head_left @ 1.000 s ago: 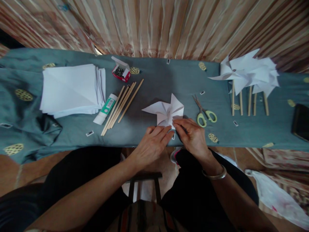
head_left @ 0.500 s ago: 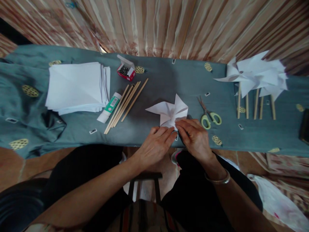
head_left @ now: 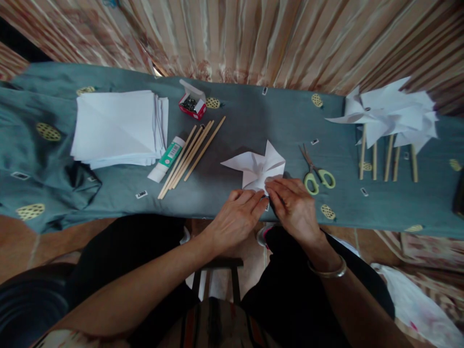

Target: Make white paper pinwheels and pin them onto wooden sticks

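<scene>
white folded-paper pinwheel (head_left: 261,166) with pointed, flaring blades. the left hand (head_left: 237,215), palm down, extends its fingers to the near edge; whether it grips cannot be told. the right hand (head_left: 293,208), fingers bent, pinches the near right portion. the pinwheel lies just beyond both hands.

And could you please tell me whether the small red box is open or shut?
The small red box is open: its white flap stands raised, and small shiny pieces show inside.
</scene>
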`<state>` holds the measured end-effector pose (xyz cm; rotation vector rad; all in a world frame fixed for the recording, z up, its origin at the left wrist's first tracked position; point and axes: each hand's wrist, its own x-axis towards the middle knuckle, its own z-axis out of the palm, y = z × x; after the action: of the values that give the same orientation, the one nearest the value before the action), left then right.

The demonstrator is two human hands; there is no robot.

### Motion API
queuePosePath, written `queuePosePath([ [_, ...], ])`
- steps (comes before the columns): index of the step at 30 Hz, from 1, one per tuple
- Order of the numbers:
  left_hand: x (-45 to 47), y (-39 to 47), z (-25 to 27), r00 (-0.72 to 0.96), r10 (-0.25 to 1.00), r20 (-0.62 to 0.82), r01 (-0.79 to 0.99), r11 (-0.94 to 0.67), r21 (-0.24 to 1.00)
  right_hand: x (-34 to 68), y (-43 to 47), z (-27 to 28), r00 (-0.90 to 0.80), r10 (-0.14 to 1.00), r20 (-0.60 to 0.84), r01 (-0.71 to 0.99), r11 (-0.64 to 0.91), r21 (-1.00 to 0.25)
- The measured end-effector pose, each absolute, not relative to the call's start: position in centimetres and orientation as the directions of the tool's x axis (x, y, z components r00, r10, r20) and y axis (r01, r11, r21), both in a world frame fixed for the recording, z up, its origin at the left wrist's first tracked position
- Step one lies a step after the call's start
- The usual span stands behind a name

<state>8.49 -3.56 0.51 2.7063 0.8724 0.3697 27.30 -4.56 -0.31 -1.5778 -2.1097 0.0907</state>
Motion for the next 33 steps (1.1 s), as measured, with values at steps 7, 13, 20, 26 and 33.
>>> queuePosePath([
  [7,8.57,-3.63,0.48,0.787,0.603,0.135,0.534,-0.773,0.343,27.34,-4.69,-0.45,-0.237,0.909,0.342,0.900,0.338,-0.275],
  [13,8.64,-3.56,0.32,0.779,0.601,0.178,0.529,-0.783,0.327,27.02,-4.85,-0.58,-0.227,0.903,0.364,0.916,0.325,-0.234],
  [20,8.69,-3.75,0.19,0.771,0.607,0.192,0.537,-0.783,0.314,26.92,-4.73,-0.42,-0.203,0.924,0.323,0.915,0.297,-0.274],
  [26,8.73,-3.87,0.14,0.771,0.610,0.185,0.551,-0.783,0.289,26.96,-4.57,-0.47,-0.197,0.923,0.332,0.914,0.295,-0.279],
  [33,8.86,-3.87,-0.13,0.769,0.606,0.205,0.544,-0.788,0.288,26.83,-4.62,0.20,-0.160,0.914,0.374,0.927,0.269,-0.261],
])
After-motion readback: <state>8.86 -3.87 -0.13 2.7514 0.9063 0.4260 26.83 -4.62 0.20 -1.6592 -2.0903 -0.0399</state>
